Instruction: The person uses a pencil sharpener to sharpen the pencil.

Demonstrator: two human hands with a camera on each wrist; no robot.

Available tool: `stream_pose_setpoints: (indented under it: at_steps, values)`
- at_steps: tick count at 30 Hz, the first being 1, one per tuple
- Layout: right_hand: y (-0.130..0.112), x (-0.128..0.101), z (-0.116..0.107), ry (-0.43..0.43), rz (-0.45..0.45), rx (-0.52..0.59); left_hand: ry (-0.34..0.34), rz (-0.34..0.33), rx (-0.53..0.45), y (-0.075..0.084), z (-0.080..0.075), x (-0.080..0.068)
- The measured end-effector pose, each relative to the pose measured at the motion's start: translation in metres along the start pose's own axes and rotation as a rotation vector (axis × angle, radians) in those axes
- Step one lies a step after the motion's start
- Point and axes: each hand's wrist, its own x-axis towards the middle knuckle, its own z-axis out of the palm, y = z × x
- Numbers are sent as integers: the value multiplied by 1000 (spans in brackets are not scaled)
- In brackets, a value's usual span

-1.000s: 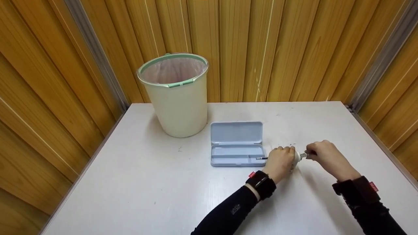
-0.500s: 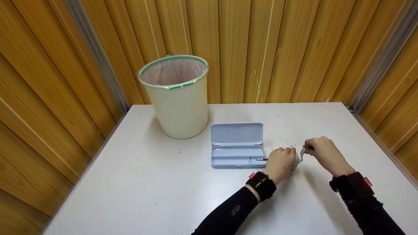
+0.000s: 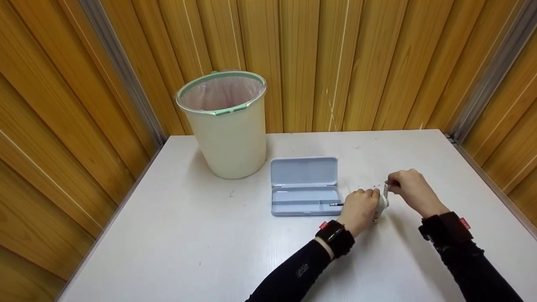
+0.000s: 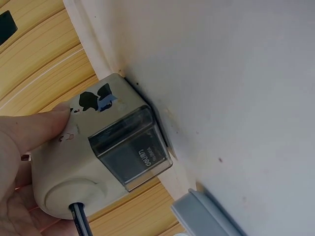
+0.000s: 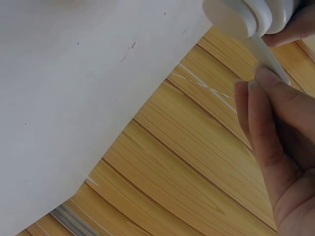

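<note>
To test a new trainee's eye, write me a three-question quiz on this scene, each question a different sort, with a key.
1. True or false: in the head view, the bin stands to the left of the open case.
2. Fill in: the left grip holds the ____, with one end of the pencil in its hole.
3. Choose: what does the right grip hold?
A. The pencil
B. The crank
C. The case

Key:
1. True.
2. Sharpener.
3. B.
</note>
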Motion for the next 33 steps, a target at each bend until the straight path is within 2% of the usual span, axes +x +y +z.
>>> stream_pose_setpoints:
  at_steps: [9,23,33]
  values:
    - [12,9,14,-24,33,32,32,3,-2,1,1,-1]
    - [29,13,31,-50,54,147,25,5,-3,-2,-1,0]
    - [32,12,42,-93,47,139,26,7,-15,-3,1,-1]
